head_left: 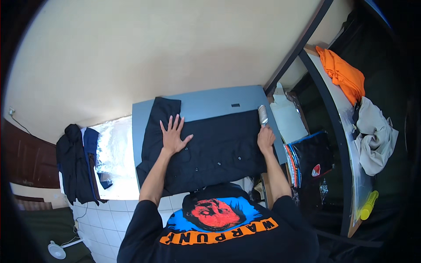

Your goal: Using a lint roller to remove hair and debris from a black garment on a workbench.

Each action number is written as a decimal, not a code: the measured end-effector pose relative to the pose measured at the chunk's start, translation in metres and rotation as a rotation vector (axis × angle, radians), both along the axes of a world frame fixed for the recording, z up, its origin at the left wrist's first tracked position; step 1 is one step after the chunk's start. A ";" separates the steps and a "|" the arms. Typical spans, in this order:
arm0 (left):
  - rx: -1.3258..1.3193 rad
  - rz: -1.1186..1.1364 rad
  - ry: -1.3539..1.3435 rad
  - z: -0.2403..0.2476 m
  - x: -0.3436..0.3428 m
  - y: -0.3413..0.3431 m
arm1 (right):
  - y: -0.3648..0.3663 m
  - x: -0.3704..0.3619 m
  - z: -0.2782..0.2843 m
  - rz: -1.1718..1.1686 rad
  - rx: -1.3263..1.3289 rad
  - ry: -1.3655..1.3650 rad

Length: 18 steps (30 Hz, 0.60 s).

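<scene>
The black button-up shirt [215, 144] lies spread over the gray-blue tabletop [201, 103] before you. Your left hand [174, 139] rests flat on its left part, fingers spread apart. Your right hand [265, 139] has its fingers clamped on the lint roller [262, 115], at the shirt's far right corner. Dark garments [72, 164] lie farther left; an orange garment [344, 74] lies far right.

Black T-shirt [245, 250] with a bright print
Plain short sleeves [139, 230]; a red shape [215, 213] on blue (vivid against dark cloth), edged by an orange band [219, 236] with black lettering.
</scene>
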<state>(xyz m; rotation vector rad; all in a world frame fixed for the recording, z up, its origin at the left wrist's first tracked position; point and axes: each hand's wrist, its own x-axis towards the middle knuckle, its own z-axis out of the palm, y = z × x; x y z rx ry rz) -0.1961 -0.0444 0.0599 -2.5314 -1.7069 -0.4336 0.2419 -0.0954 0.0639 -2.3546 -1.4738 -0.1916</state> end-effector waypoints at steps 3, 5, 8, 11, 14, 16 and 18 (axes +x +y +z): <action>-0.005 -0.011 0.003 0.001 0.001 -0.002 | -0.001 -0.052 -0.002 0.122 0.162 0.065; -0.001 0.010 -0.010 -0.002 -0.006 -0.003 | -0.010 -0.129 0.017 0.227 0.080 0.234; -0.001 0.005 -0.020 -0.001 -0.004 -0.002 | -0.024 -0.205 0.015 0.422 -0.026 0.166; -0.003 0.003 -0.011 0.000 0.000 -0.001 | -0.030 -0.221 -0.004 0.461 0.057 0.069; -0.011 0.008 -0.001 0.003 -0.002 0.001 | -0.027 -0.220 -0.013 0.482 0.027 -0.072; -0.002 0.002 -0.003 0.004 -0.004 0.001 | -0.020 -0.211 -0.014 0.532 -0.020 -0.145; -0.002 0.009 -0.003 0.004 -0.003 0.000 | -0.019 -0.206 -0.012 0.549 -0.042 -0.157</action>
